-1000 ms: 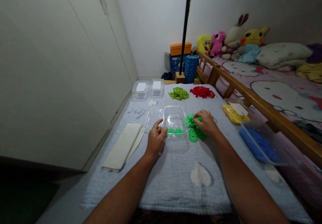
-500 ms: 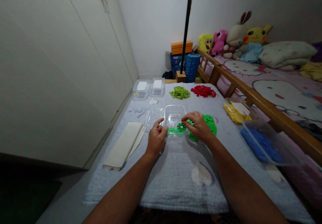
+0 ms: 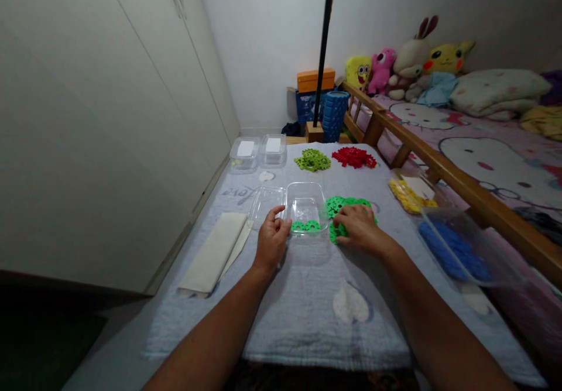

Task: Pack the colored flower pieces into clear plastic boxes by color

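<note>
A clear plastic box (image 3: 306, 187) stands open in front of me, with a few green snowflake discs (image 3: 312, 226) along its near side. My left hand (image 3: 273, 237) rests against the box's left wall, fingers curled but thumb and forefinger apart. To the right of the box lies a heap of green snowflake discs (image 3: 337, 205). Over that heap is my right hand (image 3: 359, 227), thumb and fingers spread apart with green showing between them; its palm hides part of the heap. A clear lid (image 3: 264, 202) lies left of the box, partly behind my left hand.
Farther back lie a lime-green pile (image 3: 312, 160) and a red pile (image 3: 353, 157). Two lidded boxes (image 3: 244, 151) stand at the back left. Yellow pieces (image 3: 409, 196) and blue pieces (image 3: 454, 250) are in containers near the bed rail (image 3: 417, 150). A folded cream cloth (image 3: 213, 253) lies left.
My right hand has moved right, from above the box to the green heap. The disc it held over the box is no longer in its fingers. My left hand stays by the box.
</note>
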Motion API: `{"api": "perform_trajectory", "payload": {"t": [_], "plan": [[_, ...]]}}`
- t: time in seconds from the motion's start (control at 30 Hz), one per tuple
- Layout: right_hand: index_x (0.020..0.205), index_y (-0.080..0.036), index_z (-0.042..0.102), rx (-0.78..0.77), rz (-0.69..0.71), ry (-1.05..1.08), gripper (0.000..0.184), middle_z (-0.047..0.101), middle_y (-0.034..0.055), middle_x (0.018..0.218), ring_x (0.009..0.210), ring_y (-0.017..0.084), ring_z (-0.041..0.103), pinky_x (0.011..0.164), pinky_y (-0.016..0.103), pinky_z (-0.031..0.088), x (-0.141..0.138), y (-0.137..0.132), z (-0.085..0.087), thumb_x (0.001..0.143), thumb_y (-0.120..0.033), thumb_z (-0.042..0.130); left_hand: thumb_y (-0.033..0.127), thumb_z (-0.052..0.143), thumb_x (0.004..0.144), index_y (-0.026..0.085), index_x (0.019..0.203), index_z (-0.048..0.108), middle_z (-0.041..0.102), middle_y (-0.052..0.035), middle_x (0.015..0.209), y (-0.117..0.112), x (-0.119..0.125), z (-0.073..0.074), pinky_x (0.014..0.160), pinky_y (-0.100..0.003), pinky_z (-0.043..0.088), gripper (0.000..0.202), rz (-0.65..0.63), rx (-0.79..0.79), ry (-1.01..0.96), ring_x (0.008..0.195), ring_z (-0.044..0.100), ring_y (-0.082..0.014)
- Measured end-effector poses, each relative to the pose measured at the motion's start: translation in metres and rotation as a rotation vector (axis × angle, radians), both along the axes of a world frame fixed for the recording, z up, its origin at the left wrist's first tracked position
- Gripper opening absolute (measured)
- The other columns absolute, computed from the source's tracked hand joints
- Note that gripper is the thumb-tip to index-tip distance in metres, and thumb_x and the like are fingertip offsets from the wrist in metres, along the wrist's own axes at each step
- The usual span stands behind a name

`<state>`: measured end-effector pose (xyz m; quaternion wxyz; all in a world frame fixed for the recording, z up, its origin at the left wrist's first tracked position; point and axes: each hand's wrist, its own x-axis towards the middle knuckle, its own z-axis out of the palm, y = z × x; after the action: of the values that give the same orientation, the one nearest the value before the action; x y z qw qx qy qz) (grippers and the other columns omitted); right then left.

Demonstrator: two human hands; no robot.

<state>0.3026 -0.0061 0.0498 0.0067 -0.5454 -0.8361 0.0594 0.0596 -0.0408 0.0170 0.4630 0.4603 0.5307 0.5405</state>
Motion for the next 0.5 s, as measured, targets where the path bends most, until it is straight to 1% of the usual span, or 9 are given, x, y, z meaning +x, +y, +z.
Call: {"api": "perform_trajectory", "payload": {"t": [0.1, 0.17, 0.27, 0.33, 0.43, 0.5], "plan": [[0.099, -0.027, 0.073, 0.017, 0.002, -0.014, 0.025, 0.064, 0.0082, 0.114, 0.115, 0.033, 0.050, 0.104, 0.054, 0.027, -0.003, -0.005, -0.005, 0.075, -0.031, 0.076, 0.042, 0.063, 0.086, 0.019, 0.127, 0.055, 0.041, 0.0096, 0.060, -0.001, 0.000, 0.001, 0.053, -0.021, 0.031, 0.047, -0.006, -0.001, -0.036, 0.054, 0.041, -0.0102], [0.096, -0.026, 0.073, 0.025, -0.005, -0.010, 0.022, 0.064, 0.0083, 0.113, 0.114, 0.034, 0.050, 0.103, 0.054, 0.028, -0.004, -0.004, -0.007, 0.074, -0.028, 0.076, 0.042, 0.062, 0.086, 0.019, 0.127, 0.055, 0.042, 0.0094, 0.060, -0.001, 0.001, 0.001, 0.053, -0.021, 0.031, 0.047, -0.007, 0.000, -0.043, 0.054, 0.041, -0.0101], [0.090, -0.024, 0.072, 0.002, -0.016, 0.039, 0.017, 0.065, 0.0082, 0.108, 0.110, 0.032, 0.053, 0.097, 0.048, 0.034, 0.000, 0.000, -0.006, 0.073, -0.022, 0.074, 0.041, 0.063, 0.087, 0.019, 0.127, 0.055, 0.042, 0.0094, 0.060, -0.001, 0.000, 0.001, 0.053, -0.021, 0.031, 0.047, -0.008, 0.006, -0.035, 0.054, 0.041, -0.0101], [0.084, -0.022, 0.069, -0.063, 0.004, 0.140, 0.011, 0.067, 0.0064, 0.098, 0.101, 0.027, 0.057, 0.089, 0.041, 0.038, 0.007, 0.003, -0.001, 0.075, -0.018, 0.070, 0.040, 0.063, 0.087, 0.019, 0.127, 0.055, 0.042, 0.0095, 0.060, 0.000, 0.000, 0.000, 0.053, -0.021, 0.031, 0.046, -0.007, 0.010, -0.028, 0.054, 0.041, -0.0099], [0.076, -0.021, 0.064, -0.177, 0.029, 0.395, 0.003, 0.065, 0.0011, 0.079, 0.079, 0.018, 0.059, 0.076, 0.031, 0.039, 0.018, 0.006, 0.012, 0.078, -0.018, 0.063, 0.039, 0.063, 0.087, 0.019, 0.126, 0.055, 0.042, 0.0095, 0.059, 0.000, 0.000, -0.001, 0.053, -0.021, 0.032, 0.045, -0.005, 0.018, -0.022, 0.054, 0.042, -0.0099], [0.076, -0.021, 0.062, -0.164, -0.017, 0.588, 0.005, 0.064, -0.0011, 0.074, 0.070, 0.016, 0.057, 0.069, 0.029, 0.039, 0.021, 0.006, 0.023, 0.080, -0.023, 0.062, 0.038, 0.063, 0.087, 0.019, 0.126, 0.055, 0.041, 0.0095, 0.059, 0.000, 0.000, -0.001, 0.053, -0.021, 0.031, 0.044, -0.005, 0.022, -0.021, 0.054, 0.041, -0.0099]]}}
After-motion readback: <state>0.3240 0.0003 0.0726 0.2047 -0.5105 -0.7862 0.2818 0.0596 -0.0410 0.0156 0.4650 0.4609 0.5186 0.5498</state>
